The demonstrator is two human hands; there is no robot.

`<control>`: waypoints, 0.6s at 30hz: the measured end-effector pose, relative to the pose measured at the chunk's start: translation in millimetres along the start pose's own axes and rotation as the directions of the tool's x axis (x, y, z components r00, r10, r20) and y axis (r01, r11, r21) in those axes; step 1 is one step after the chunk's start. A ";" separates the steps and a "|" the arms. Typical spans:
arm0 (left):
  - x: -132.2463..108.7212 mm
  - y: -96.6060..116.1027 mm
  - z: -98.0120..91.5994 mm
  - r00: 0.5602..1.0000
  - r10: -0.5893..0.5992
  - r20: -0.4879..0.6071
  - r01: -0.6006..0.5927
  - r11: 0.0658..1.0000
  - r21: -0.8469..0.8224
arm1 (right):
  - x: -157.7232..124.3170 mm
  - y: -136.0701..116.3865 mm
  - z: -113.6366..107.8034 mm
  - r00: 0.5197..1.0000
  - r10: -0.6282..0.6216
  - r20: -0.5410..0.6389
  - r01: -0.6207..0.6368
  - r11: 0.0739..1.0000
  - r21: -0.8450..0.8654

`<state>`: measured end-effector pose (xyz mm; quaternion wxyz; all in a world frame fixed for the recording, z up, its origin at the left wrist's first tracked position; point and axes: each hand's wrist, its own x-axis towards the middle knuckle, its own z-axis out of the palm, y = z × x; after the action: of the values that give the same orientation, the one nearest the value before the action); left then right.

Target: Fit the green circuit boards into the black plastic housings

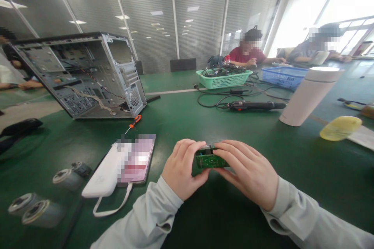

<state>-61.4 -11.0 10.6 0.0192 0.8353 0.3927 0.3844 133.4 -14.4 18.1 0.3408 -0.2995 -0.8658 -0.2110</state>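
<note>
Between my two hands is a small green circuit board [210,161], held just above the green table near its front. Several components show along its upper edge, partly covered by my fingers. My left hand [182,167] grips the board's left end, thumb below and fingers on top. On the right end, my right hand [248,169] closes in the same way, its fingers reaching over the top edge. A phone [143,159] and a white power bank [106,175], joined by a short white cable [112,213], lie to the left of my left hand.
An open computer case [87,76] stands at the back left. Several metal cylinders [43,214] sit at the front left. A black electric screwdriver [254,105], a green basket of cables [223,81], a blue basket [283,77] and a pale tumbler [306,97] are rightward. Other people sit beyond.
</note>
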 end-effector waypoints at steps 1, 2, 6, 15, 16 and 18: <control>-0.4 -1.0 0.6 1.000 -0.015 -0.024 0.015 1.000 -0.005 | -1.8 0.1 1.3 0.999 0.034 0.005 -0.034 0.998 0.043; -0.8 -1.9 1.5 0.999 -0.034 -0.040 0.034 0.999 -0.017 | -3.9 0.2 3.0 0.996 0.084 0.019 -0.085 0.991 0.099; -1.6 -4.5 5.2 0.988 -0.153 -0.034 0.146 0.979 -0.142 | -10.7 -0.5 10.7 0.894 0.415 0.169 -0.447 0.818 0.361; 0.1 -1.3 4.1 0.965 -0.263 0.013 0.256 0.924 -0.286 | -2.9 1.2 11.9 0.480 0.415 0.773 -0.784 -0.191 0.590; 0.0 -0.8 3.7 0.966 -0.257 0.023 0.252 0.922 -0.293 | -3.8 1.2 11.7 0.456 0.377 0.806 -0.785 -0.256 0.564; -0.4 -0.2 3.1 0.969 -0.242 0.040 0.243 0.923 -0.299 | -5.2 0.6 10.6 0.422 0.276 0.863 -0.759 -0.414 0.503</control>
<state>-59.7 -10.3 8.1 0.1942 0.7679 0.4298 0.4335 132.0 -9.8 7.2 0.3264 -0.4008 -0.4933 0.6996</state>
